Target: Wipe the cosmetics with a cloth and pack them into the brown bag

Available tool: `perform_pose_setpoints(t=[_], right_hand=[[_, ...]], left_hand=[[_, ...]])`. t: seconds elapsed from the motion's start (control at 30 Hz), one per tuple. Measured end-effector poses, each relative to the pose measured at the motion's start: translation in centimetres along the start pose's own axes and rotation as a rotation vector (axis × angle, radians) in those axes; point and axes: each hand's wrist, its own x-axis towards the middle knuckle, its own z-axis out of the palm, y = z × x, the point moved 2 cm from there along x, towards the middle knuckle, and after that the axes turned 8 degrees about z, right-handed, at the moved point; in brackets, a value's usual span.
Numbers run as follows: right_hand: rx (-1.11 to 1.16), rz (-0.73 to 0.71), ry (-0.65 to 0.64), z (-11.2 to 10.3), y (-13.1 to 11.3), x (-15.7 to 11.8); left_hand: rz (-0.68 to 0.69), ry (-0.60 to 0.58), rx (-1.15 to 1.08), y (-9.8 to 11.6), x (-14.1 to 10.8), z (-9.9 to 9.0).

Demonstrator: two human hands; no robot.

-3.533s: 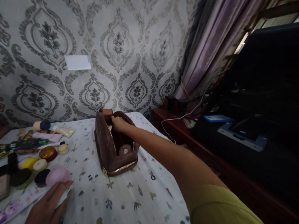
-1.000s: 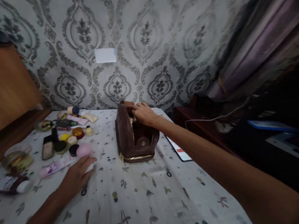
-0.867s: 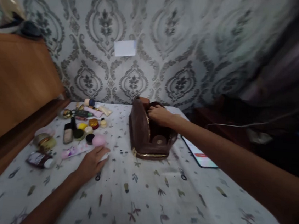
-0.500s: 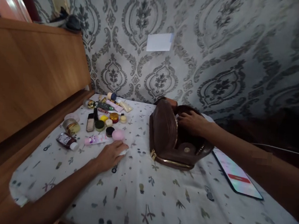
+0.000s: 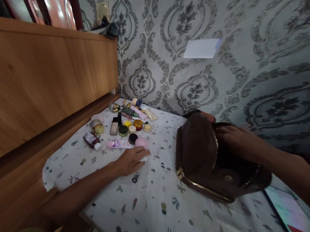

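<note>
Brown bag (image 5: 195,150), open, right hand (image 5: 234,138) inside

Bag: right on printed cloth (image 5: 152,189); fingertips lost in dark interior, grip cannot be told. Left hand (image 5: 131,160): left of bag, just beside pink round item (image 5: 142,142); white object (image 5: 145,159) half-hidden at fingers, grip likewise unclear. Dark bottle (image 5: 91,139), pink tube (image 5: 118,144): labels too small to read. Phone (image 5: 291,215): cut off at right.

Deep brown is covering the makeup bag (image 5: 195,150) while its zipper (image 5: 205,189) is gleaming gold; the white cloth (image 5: 156,212) is sporting plant prints, grey damask is swirling over the wallpaper (image 5: 163,58), and the squeeze tube (image 5: 118,144) is flashing pink and purple!
</note>
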Motion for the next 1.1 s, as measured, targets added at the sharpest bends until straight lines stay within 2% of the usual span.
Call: perform_pose_setpoints(t=[0.07, 0.13, 0.23, 0.33, 0.4, 0.47, 0.53, 0.63, 0.77, 0.87, 0.97, 1.03, 1.1], right_hand=[[-0.003, -0.021, -0.100, -1.5, 0.3, -0.2], [-0.024, 0.046, -0.065, -3.8, 0.3, -0.9], [0.042, 0.136, 0.188, -7.8, -1.5, -3.4], [0.280, 0.214, 0.512, -11.0, -5.3, -6.8], [0.459, 0.132, 0.605, -11.8, -8.6, -8.5], [0.634, -0.018, 0.624, -11.4, -11.9, -9.5], [0.808, -0.131, 0.543, -10.3, -14.9, -9.7], [1.021, -0.157, 0.334, -7.9, -19.1, -9.4], [1.275, -0.038, 0.109, -5.6, -23.6, -8.9], [1.516, 0.099, -0.063, -4.5, -26.2, -8.6], [1.843, 0.184, -0.206, -3.6, -27.7, -8.4], [2.024, 0.238, -0.271, -2.9, -28.2, -8.5], [2.097, 0.282, -0.295, -2.2, -28.3, -8.7]], left_hand=[[-0.076, 0.080, 0.063, -0.9, 0.1, -1.0], [-0.179, 0.162, 0.134, -2.3, 0.0, -2.6], [-0.375, 0.285, 0.259, -4.9, -0.7, -5.8], [-0.584, 0.370, 0.393, -7.3, -2.3, -8.9], [-0.699, 0.390, 0.454, -8.4, -3.5, -10.2], [-0.788, 0.376, 0.479, -9.2, -4.6, -10.7], [-0.845, 0.335, 0.462, -9.9, -5.3, -10.5], [-0.876, 0.269, 0.392, -10.9, -5.9, -9.9], [-0.890, 0.280, 0.312, -11.6, -6.4, -9.7], [-0.912, 0.368, 0.249, -11.6, -6.6, -10.0], [-0.921, 0.511, 0.170, -11.3, -6.4, -10.4], [-0.893, 0.613, 0.092, -11.0, -5.9, -10.7], [-0.835, 0.688, -0.032, -10.5, -5.1, -10.8]])
